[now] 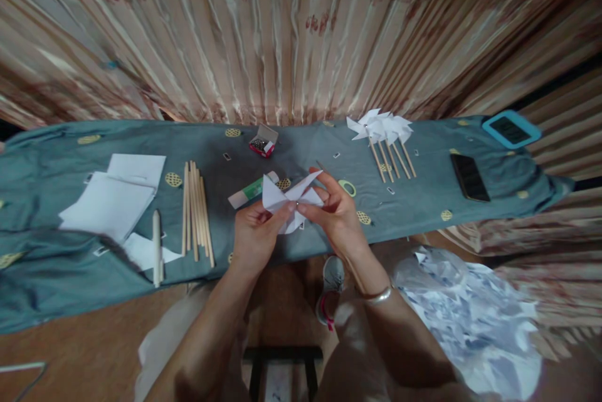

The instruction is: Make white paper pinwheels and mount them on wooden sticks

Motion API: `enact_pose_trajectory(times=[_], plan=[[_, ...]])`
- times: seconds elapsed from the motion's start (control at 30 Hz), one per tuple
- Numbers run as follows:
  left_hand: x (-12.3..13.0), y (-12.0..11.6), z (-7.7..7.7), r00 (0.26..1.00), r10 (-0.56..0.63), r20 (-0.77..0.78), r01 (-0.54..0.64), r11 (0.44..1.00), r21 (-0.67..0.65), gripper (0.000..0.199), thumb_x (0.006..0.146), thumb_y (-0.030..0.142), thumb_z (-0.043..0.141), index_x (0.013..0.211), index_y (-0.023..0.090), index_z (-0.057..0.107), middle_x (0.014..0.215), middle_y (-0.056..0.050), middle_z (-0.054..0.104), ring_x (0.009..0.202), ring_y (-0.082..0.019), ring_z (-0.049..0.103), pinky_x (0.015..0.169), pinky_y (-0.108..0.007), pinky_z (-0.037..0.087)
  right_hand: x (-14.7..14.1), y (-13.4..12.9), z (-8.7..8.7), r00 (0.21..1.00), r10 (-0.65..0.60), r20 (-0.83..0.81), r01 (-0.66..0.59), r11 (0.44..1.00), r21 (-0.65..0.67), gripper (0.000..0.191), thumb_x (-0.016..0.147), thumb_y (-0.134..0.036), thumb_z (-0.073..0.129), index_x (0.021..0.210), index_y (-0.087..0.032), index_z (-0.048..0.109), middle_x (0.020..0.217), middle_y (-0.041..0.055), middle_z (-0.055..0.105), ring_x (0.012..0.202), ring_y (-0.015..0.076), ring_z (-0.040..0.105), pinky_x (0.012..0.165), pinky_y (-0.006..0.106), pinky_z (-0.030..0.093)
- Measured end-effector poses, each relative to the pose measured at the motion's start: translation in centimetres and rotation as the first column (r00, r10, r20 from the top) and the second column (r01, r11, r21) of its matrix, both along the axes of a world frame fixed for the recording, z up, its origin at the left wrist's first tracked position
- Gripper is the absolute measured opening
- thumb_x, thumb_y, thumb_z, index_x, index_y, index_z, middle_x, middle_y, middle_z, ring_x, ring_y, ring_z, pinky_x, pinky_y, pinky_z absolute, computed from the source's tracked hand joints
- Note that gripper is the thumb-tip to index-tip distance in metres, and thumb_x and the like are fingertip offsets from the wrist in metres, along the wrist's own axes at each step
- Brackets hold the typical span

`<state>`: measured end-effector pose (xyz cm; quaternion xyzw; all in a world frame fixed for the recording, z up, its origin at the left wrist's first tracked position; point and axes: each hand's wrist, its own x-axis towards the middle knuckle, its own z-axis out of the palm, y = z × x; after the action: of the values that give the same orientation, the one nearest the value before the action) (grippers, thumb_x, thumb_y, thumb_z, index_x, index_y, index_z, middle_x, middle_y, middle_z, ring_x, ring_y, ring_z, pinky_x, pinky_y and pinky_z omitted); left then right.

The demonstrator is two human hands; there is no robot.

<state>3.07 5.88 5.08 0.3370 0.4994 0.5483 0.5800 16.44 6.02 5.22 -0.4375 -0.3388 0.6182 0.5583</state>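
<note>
Between my two hands is a white paper pinwheel, its folded blades spread outward. My left hand pinches it from the left, thumb near the centre. From the other side my right hand grips it, thumb at a small dark pin head in the middle. Behind the paper lies a green and white box, partly covered. Scissors with a pale green handle rest just beyond my right hand. Farther back stands a small open red box of metal pins.
Wooden sticks, a whitish pen-like tool and white paper sheets lie left. Several finished pinwheels on sticks, a black phone and a blue-framed device lie right. A bag of white paper pieces sits below the table.
</note>
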Motion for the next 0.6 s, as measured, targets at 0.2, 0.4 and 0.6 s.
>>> enact_pose_trajectory(times=[0.2, 0.4, 0.6], plan=[[0.01, 0.00, 0.05, 1.000, -0.011, -0.023, 0.011, 1.000, -0.011, 0.033, 0.050, 0.040, 0.090, 0.071, 0.017, 0.080, 0.069, -0.005, 0.076, 0.058, -0.014, 0.061, 0.057, -0.026, 0.051, 0.05, -0.07, 0.13, 1.000, -0.007, 0.002, 0.007, 1.000, 0.013, 0.072, 0.055, -0.026, 0.091, 0.118, -0.026, 0.055, 0.079, -0.0053, 0.073, 0.068, 0.0140, 0.067, 0.065, 0.026, 0.054], [0.05, 0.00, -0.13, 1.000, -0.009, 0.007, 0.009, 1.000, -0.003, 0.029, 0.053, 0.037, 0.089, 0.073, 0.017, 0.080, 0.071, -0.005, 0.076, 0.059, -0.014, 0.061, 0.058, -0.025, 0.049, -0.21, -0.05, 0.25, 1.000, -0.022, -0.008, 0.022, 1.000, -0.006, 0.074, 0.053, -0.028, 0.092, 0.117, -0.026, 0.054, 0.080, -0.0055, 0.075, 0.069, 0.0138, 0.068, 0.070, 0.027, 0.056], [0.09, 0.02, -0.21, 1.000, -0.012, 0.017, 0.012, 1.000, -0.008, 0.029, 0.053, 0.038, 0.089, 0.073, 0.017, 0.080, 0.072, -0.005, 0.076, 0.059, -0.015, 0.061, 0.057, -0.026, 0.049, -0.26, -0.06, 0.20, 0.999, -0.026, -0.020, 0.026, 1.000, -0.011, 0.073, 0.053, -0.029, 0.093, 0.115, -0.027, 0.056, 0.080, -0.0055, 0.074, 0.070, 0.0147, 0.069, 0.071, 0.029, 0.057]])
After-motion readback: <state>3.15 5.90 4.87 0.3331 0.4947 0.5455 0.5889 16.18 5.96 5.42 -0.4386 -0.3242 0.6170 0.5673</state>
